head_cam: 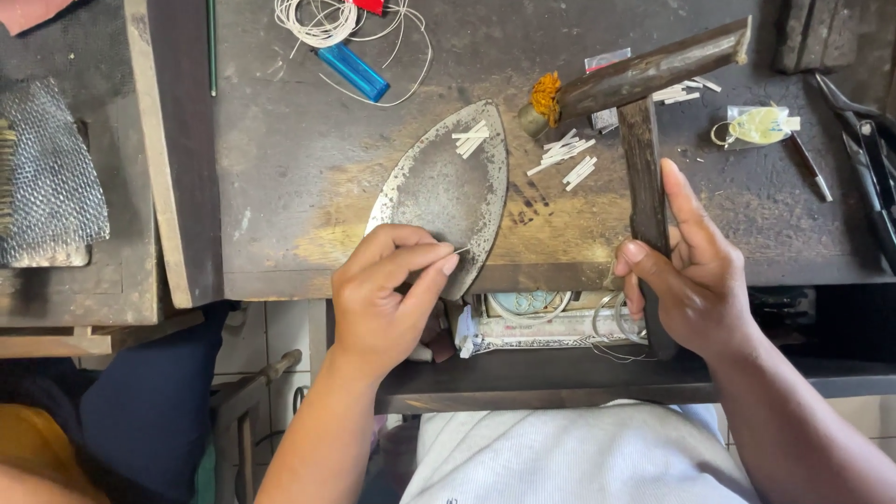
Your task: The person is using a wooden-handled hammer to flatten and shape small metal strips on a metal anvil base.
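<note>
My left hand (387,289) pinches a short thin white strip (460,249) between thumb and forefinger, its tip resting on the near end of a worn leaf-shaped metal plate (448,191). A few more white strips (470,138) lie on the plate's far end. My right hand (691,271) grips the dark wooden handle of a hammer (644,177), whose long dark head (649,70) lies across the bench top, ending at an orange-tipped metal piece (541,103). Several loose white strips (565,159) lie beside the handle.
On the dark scarred bench (308,159) lie a blue lighter (353,72), coiled white wire (322,23), a small yellow-green bag (758,124), pliers (863,140) at the right edge and a mesh block (47,177) at the left. An open drawer (551,322) holds wire and clutter.
</note>
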